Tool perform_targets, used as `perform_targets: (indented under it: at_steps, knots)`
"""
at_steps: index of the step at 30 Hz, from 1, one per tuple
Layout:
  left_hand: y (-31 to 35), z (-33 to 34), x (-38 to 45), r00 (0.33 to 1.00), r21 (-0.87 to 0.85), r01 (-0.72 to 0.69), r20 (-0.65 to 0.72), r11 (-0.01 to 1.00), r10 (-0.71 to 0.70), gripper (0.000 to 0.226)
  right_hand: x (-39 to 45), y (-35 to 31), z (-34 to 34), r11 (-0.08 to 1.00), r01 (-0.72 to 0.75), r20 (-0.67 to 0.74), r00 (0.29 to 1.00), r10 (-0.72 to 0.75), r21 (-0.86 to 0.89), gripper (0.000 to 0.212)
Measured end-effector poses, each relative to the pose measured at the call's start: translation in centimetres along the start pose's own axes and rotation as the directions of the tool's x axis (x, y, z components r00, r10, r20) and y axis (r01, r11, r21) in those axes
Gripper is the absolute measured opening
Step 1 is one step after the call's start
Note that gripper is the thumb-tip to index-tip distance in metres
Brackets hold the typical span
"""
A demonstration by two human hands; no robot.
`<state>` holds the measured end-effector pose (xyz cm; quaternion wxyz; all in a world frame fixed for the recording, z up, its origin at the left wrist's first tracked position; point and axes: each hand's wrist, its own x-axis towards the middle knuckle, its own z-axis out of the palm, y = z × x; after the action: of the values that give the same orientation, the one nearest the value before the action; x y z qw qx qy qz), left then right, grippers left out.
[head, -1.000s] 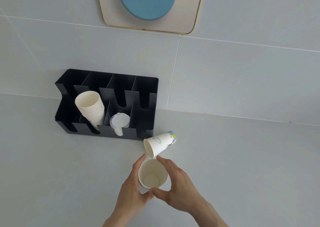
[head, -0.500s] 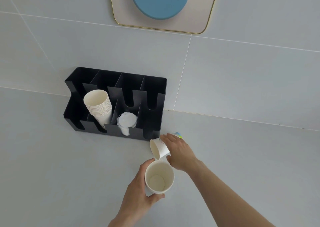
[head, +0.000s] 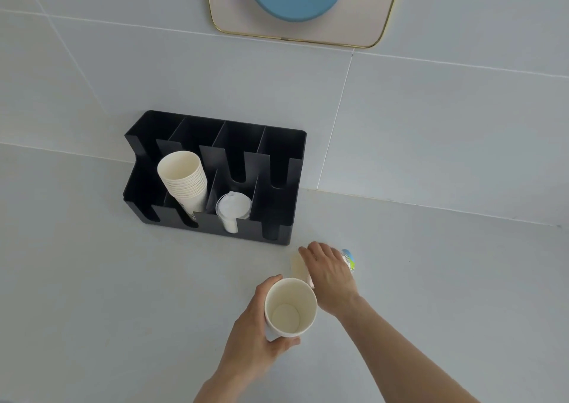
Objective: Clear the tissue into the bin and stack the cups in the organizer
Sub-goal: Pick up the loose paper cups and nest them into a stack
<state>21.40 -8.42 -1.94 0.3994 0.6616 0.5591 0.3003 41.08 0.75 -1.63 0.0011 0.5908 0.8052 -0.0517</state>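
My left hand (head: 252,331) grips an upright white paper cup (head: 291,307), its mouth facing me. Just beyond it, my right hand (head: 329,274) is wrapped over a second paper cup (head: 298,266) lying on its side on the counter; its printed base (head: 349,258) pokes out past my fingers. The black organizer (head: 277,153) stands against the wall at the left. One of its slots holds a stack of white paper cups (head: 183,177), and the slot beside it holds clear lids (head: 233,210). No tissue or bin is in view.
The pale counter (head: 92,294) spreads out left, right and in front of my hands. A tiled wall (head: 431,125) rises behind the organizer, with a gold-rimmed panel (head: 304,37) holding a blue disc hung above it.
My right hand left the upright cup and reached forward onto the lying cup, closing over it. The left hand now holds the upright cup alone. The view shifted slightly.
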Motion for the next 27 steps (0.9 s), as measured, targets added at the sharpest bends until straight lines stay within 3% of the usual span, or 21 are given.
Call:
perform_targets:
  at_steps: [3,6,10,15,18,23,27]
  knots:
    - [0.0,0.0,0.0,1.000,0.000,-0.004,0.012,1.000,0.004,0.107,-1.2,0.8,-2.0,0.968,-0.136,-0.057,0.987,0.151,0.212,0.079]
    - [0.0,0.0,0.1,1.000,0.006,0.005,0.013,1.000,-0.005,0.107,-2.4,1.4,-5.1,0.863,-0.193,-0.158,0.942,0.296,0.466,0.092]
    - [0.0,0.0,0.1,1.000,0.018,0.009,0.020,1.000,-0.010,0.107,-4.7,1.0,-10.3,0.562,-0.105,-0.188,0.879,0.438,0.821,0.097]
    - [0.1,0.0,0.2,0.999,0.017,0.034,0.015,0.999,-0.034,0.105,-7.8,-1.1,-14.0,0.368,0.131,-0.254,0.917,0.307,0.921,0.080]
    - [0.3,-0.1,0.3,0.998,0.021,0.057,0.025,0.998,-0.058,0.100,-8.3,-2.5,-12.7,0.399,0.123,-0.218,0.955,0.201,0.908,0.081]
    - [0.6,-0.1,0.1,0.996,0.003,0.085,0.015,0.996,-0.085,0.095,-8.7,-3.8,-8.6,0.601,0.021,-0.103,0.989,0.102,0.799,0.091]
    - [0.6,0.0,0.1,0.997,0.002,0.072,0.003,0.997,-0.072,0.095,-9.2,-3.7,-6.3,0.680,-0.012,-0.013,0.999,0.032,0.733,0.100]
